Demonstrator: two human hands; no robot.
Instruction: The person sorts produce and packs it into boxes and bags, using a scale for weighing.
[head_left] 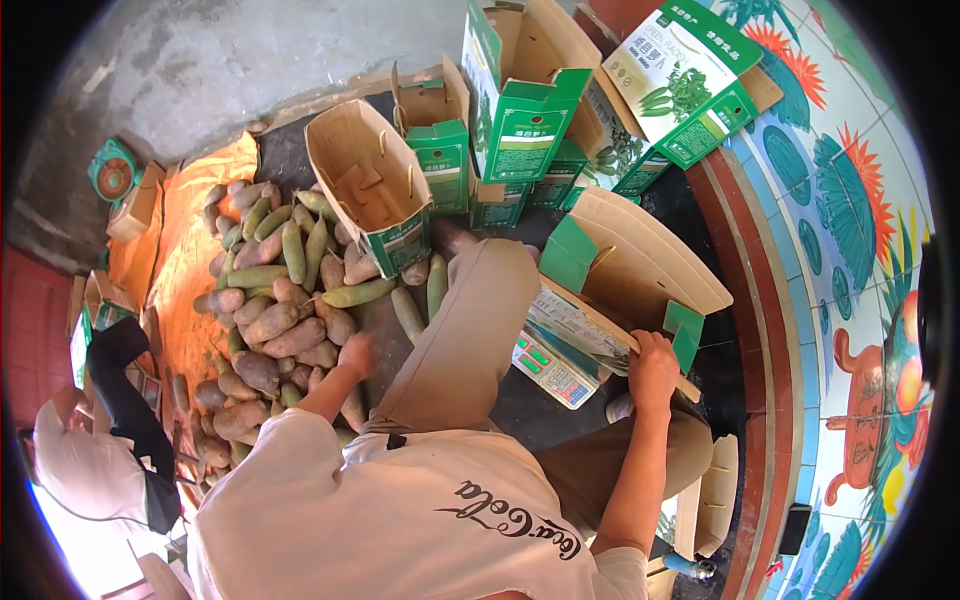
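Note:
My right hand [655,365] is closed on the near flap of an open cardboard box [640,250]. The box has green and white printed sides and spread flaps, and its inside is partly visible. Close against it is a digital scale [555,372] with green displays and a keypad. My left hand [360,355] is by the right side of a vegetable pile, smeared by motion, so its fingers cannot be made out. The pile mixes long green radishes [293,252] with reddish-brown, sweet-potato-like roots [297,338].
An open carton [365,175] stands at the pile's back edge. More green cartons [530,130] are stacked behind, beside the painted tile wall [840,200]. Orange sheeting [185,260] lies under the pile. Another person [100,450] sits at the far left.

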